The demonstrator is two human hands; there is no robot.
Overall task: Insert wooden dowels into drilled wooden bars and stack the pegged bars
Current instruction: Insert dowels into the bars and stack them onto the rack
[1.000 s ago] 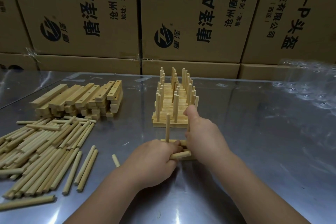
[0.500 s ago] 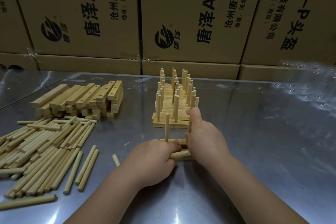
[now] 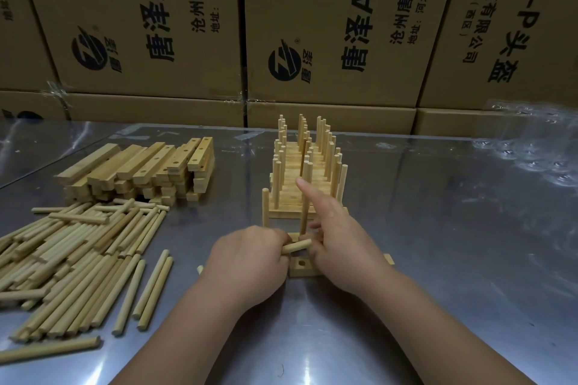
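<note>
A drilled wooden bar (image 3: 302, 269) lies on the metal table in front of me, one empty hole showing between my hands. Two dowels stand upright in it: one at the left end (image 3: 265, 208), one in the middle (image 3: 303, 216). My left hand (image 3: 250, 262) rests on the bar's left part and grips a spare dowel (image 3: 297, 247) that lies level. My right hand (image 3: 341, 244) covers the bar's right part; its lower fingers curl round the foot of the middle dowel and its index finger points straight up. Behind stands the stack of pegged bars (image 3: 305, 194).
A loose heap of dowels (image 3: 78, 259) spreads over the left of the table, with a pile of unpegged drilled bars (image 3: 140, 172) behind it. Cardboard boxes (image 3: 312, 25) wall off the back edge. Crumpled clear plastic (image 3: 531, 141) lies at the far right.
My right thumb was pressing down on top of the middle dowel; that hand has since slid down to the dowel's foot and its index finger has straightened. My left hand has stayed put.
</note>
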